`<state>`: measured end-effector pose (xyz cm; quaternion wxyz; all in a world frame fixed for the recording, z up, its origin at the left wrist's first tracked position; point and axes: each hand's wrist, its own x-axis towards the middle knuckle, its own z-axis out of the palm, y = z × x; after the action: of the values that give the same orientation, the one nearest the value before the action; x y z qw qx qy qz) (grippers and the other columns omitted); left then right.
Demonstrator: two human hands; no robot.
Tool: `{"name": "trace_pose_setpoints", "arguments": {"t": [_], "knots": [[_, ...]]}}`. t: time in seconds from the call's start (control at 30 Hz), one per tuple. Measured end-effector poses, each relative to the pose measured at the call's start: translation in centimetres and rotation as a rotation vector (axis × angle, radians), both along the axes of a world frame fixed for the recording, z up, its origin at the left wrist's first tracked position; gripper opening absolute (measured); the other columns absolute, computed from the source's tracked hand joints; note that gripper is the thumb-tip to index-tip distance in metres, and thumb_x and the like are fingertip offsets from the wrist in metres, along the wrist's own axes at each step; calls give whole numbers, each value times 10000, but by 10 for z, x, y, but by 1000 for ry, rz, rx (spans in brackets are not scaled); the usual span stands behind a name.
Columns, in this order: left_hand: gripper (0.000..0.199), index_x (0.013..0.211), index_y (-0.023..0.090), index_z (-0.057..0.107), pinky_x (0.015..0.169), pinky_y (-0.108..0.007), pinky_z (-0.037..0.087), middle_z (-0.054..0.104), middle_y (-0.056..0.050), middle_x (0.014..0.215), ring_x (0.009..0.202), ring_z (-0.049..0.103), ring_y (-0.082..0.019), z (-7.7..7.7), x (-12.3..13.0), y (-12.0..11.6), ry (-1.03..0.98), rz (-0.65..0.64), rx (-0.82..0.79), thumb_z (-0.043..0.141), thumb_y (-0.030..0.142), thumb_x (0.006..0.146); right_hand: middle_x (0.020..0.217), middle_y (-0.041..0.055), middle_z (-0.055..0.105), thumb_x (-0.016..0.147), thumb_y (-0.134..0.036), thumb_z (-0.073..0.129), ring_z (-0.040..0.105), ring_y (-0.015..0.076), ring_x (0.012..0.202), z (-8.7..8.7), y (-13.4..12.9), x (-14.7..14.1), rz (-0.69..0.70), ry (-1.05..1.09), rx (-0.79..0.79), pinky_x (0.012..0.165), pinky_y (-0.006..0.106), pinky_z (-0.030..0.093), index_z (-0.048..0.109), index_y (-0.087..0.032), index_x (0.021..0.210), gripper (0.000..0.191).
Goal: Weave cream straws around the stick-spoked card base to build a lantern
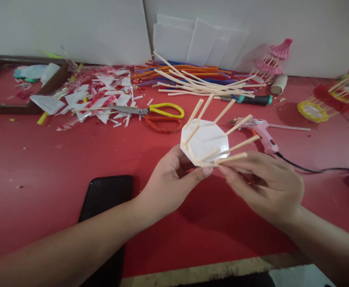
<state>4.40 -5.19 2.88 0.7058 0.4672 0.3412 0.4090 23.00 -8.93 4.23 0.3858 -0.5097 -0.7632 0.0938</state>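
Note:
A white, many-sided card base [206,139] with several cream sticks [237,125] standing up around its rim is held above the table. My left hand [174,175] is closed on the base's left and near edge, thumb on the front rim. Closed at the base's near right corner, my right hand [261,181] pinches the lower end of a cream stick [231,158] there. Behind my right hand lies a pink glue gun [265,135], its black cord running right. Scissors [162,115] with yellow and red handles lie beyond my left hand.
A black phone [108,191] lies under my left forearm. Paper scraps [102,95], cream pipe cleaners [186,81] and coloured ones [198,69] lie along the wall. Pink [273,59] and red-yellow [326,99] stick models are at right, a brown frame [31,105] at left.

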Motion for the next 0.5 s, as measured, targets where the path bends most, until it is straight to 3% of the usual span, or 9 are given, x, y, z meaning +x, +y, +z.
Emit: {"name": "trace_pose_setpoints", "arguments": {"t": [0.13,0.33,0.5], "knots": [[92,966,165,709,929,-273,541,783,-51,1012,980,721,-174,2,-1,0,5,-66,18,664,162,887,693,5,714,892,-173,615,599,133,542,-1,-1,-1,1,-76,36,542,276,477,722,-292,979,183],[92,799,141,734,833,-206,552,791,-31,846,793,724,-120,6,-1,1,-56,-103,-44,680,112,868,640,2,687,895,-140,613,620,132,538,-3,2,2,37,-307,321,525,257,489,697,-208,990,143],[98,930,155,760,799,-148,538,796,-5,837,808,722,-90,7,-2,-1,-76,-84,-89,710,118,855,667,39,703,887,-119,627,633,149,571,-4,3,4,72,-369,355,545,280,492,691,-152,994,128]]}}
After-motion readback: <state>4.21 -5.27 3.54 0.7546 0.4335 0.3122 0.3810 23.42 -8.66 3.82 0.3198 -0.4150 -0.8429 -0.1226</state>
